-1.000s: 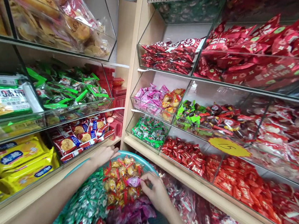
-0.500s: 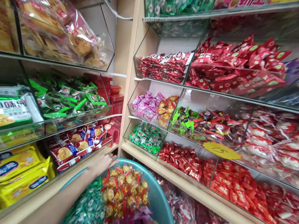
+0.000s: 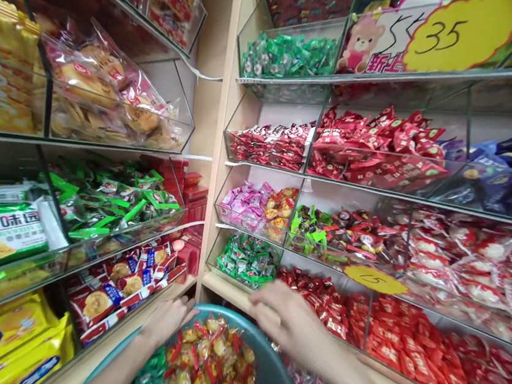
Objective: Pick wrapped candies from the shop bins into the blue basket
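My left hand [image 3: 167, 320] is closed on the far left rim of a teal plastic basket [image 3: 281, 358]. Inside the basket, gold-wrapped candies with red ends [image 3: 213, 366] lie beside green-wrapped candies [image 3: 146, 380]; a bit of purple wrapper shows at the bottom edge. Above the basket's right side hovers my right hand [image 3: 290, 316], slightly blurred, its fingers apart and pointing left, with nothing visible in them. It is nearest to the low bins of green-and-silver candies [image 3: 248, 259] and dark red candies [image 3: 318, 298].
Clear-fronted bins line both walls of a corner. Pink candies [image 3: 248, 203] and small gold candies [image 3: 280, 210] share one bin. Yellow price tags [image 3: 375, 279] hang on the right; yellow biscuit packs [image 3: 3, 342] fill the lower left. Wooden ledges [image 3: 226, 290] border the basket.
My right hand has risen out of the basket's near side to the front of the lower right bins. My left hand stays at the rim. The view has tilted up.
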The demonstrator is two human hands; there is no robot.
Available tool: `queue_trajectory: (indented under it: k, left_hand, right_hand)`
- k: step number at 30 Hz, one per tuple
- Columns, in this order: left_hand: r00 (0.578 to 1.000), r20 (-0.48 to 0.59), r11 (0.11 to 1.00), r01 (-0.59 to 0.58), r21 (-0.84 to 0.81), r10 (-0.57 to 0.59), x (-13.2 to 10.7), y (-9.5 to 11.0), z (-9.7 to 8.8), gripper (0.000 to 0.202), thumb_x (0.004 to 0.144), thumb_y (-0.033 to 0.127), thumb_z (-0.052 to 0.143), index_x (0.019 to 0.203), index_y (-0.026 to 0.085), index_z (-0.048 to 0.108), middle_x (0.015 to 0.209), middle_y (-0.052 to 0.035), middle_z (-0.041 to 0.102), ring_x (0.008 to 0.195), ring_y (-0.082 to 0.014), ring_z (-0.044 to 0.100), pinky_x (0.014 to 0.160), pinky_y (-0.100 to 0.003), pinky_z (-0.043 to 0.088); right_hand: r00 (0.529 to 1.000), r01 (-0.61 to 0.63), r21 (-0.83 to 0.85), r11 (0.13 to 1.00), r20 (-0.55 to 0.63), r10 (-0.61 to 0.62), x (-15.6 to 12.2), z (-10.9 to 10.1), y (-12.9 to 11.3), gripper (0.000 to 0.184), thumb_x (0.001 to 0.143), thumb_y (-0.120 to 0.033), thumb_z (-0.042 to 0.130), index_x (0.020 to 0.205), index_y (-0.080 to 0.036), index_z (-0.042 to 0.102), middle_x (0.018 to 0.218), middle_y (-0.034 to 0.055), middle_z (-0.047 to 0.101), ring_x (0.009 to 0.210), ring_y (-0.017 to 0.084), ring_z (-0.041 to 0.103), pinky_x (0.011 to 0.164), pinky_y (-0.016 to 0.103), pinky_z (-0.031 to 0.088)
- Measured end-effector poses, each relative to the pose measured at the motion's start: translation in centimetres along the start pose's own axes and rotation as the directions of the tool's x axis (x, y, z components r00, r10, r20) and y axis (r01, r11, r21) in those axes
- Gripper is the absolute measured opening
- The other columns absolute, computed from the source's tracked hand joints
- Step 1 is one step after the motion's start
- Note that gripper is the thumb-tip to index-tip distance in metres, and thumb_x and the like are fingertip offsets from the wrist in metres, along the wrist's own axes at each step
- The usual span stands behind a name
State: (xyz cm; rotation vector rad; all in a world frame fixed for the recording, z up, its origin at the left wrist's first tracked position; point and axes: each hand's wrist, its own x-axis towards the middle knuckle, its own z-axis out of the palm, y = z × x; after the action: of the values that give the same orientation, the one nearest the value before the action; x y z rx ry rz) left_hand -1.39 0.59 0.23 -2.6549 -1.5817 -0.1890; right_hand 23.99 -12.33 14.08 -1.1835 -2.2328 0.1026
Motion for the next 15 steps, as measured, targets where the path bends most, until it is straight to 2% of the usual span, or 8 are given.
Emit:
queue_trajectory:
  k: [2,4,6,8,11,15]
  left_hand:
    - [1.000,-0.017,0.999,0.023,0.023,-0.023,0.0,0.1,0.1,0.048,0.091,0.047,0.023,0.106,0.023,0.062,0.099,-0.0107,0.067,0.090,-0.0216,0.065,0.080,-0.032,0.049]
    - [0.999,-0.028,0.999,0.035,0.031,-0.034,0.1,0.1,0.2,0.049,0.091,0.048,0.024,0.107,0.023,0.062,0.098,-0.0106,0.067,0.089,-0.0210,0.065,0.079,-0.031,0.049]
    - [0.999,-0.032,0.999,0.035,0.030,-0.035,0.1,0.0,0.3,0.049,0.091,0.048,0.023,0.107,0.023,0.062,0.097,-0.0106,0.067,0.088,-0.0210,0.065,0.078,-0.030,0.049]
    - [0.999,-0.028,0.999,0.037,0.026,-0.036,0.1,-0.1,0.4,0.050,0.091,0.048,0.021,0.106,0.023,0.062,0.097,-0.0102,0.067,0.088,-0.0211,0.065,0.078,-0.031,0.049]
    - [0.999,-0.023,0.999,0.044,0.025,-0.043,0.0,-0.2,0.4,0.049,0.091,0.048,0.021,0.104,0.024,0.062,0.097,-0.0101,0.067,0.090,-0.0221,0.065,0.080,-0.032,0.048]
    - [0.999,-0.008,0.999,0.036,-0.006,-0.036,-0.1,0.0,0.2,0.050,0.091,0.046,0.021,0.102,0.022,0.063,0.097,-0.0125,0.067,0.091,-0.0248,0.064,0.080,-0.035,0.048]
  right_hand:
    - [0.995,0.062,-0.155,0.986,-0.063,-0.072,4.9,-2.6,0.3,0.017,0.091,-0.025,0.044,0.092,-0.020,0.061,0.091,0.0046,0.064,0.087,0.017,0.056,0.080,0.031,0.042]
    - [0.993,0.052,-0.343,0.938,-0.085,-0.087,9.9,-4.5,1.3,0.017,0.089,-0.021,0.045,0.092,-0.018,0.061,0.094,0.0060,0.064,0.092,0.019,0.055,0.082,0.031,0.041]
    - [0.995,-0.061,-0.508,0.859,-0.096,0.013,14.4,-5.9,2.8,0.020,0.089,-0.018,0.043,0.096,-0.017,0.061,0.099,0.0086,0.064,0.095,0.020,0.055,0.082,0.031,0.041]
    - [0.978,-0.209,-0.610,0.764,-0.124,0.168,18.1,-6.7,4.6,0.024,0.088,-0.014,0.042,0.103,-0.016,0.060,0.107,0.0119,0.062,0.102,0.022,0.054,0.083,0.030,0.040]
    - [0.940,-0.336,-0.640,0.691,-0.177,0.293,21.9,-7.0,7.3,0.028,0.084,-0.010,0.046,0.110,-0.011,0.058,0.113,0.0177,0.058,0.108,0.025,0.052,0.083,0.032,0.041]
    - [0.907,-0.415,-0.625,0.661,-0.233,0.350,24.2,-6.1,10.0,0.040,0.078,-0.009,0.055,0.118,-0.010,0.053,0.121,0.0190,0.053,0.114,0.028,0.047,0.087,0.036,0.040]
